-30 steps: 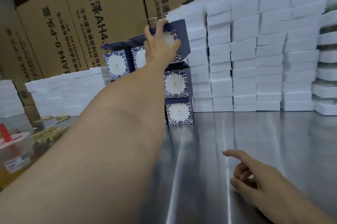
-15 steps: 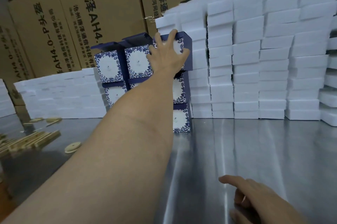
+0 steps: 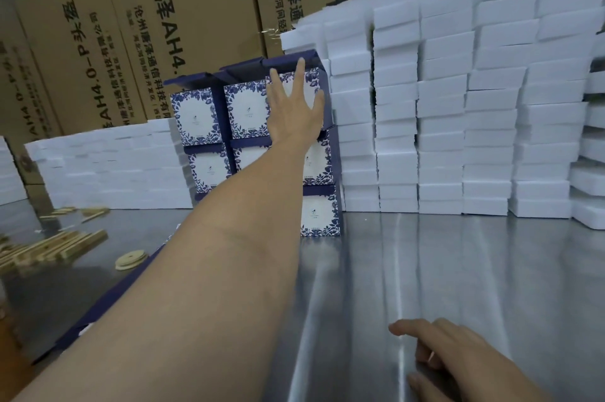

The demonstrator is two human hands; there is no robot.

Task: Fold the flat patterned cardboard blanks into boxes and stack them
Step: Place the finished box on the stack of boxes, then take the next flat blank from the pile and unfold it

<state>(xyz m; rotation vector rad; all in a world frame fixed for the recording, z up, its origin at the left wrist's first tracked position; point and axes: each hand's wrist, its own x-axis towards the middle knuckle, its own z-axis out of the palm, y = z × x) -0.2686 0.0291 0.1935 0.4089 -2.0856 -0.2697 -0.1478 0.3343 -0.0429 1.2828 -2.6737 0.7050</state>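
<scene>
Far left on the steel counter: a scatter of wooden sticks and a pale round disc, backed by a low bank of white foam blocks. Behind, brown cartons printed large with "唐泽AH4." and "AH4.0-P", plus a smaller line starting "沧州唐泽通信科技有", cut off below. Near left, half hidden under the forearm, a dark blue flat blank, not yet folded. Centre, far side: blue-and-white floral boxes stacked in three columns, lid flaps up along the top row, logo on each white panel too small to read. Left hand stretched out, fingers straight and spread, palm pressed flat on the front of the top box of the right column, gripping nothing. Probably light, hollow, easily dented; thin card, stiff only along the creases, so best taken by two opposite walls near the corners, never by a raised flap. Column likely to tip under a hard shove. Further right, tall white stacks. Near right, right hand resting on the counter, fingers loosely curled, holding nothing.
</scene>
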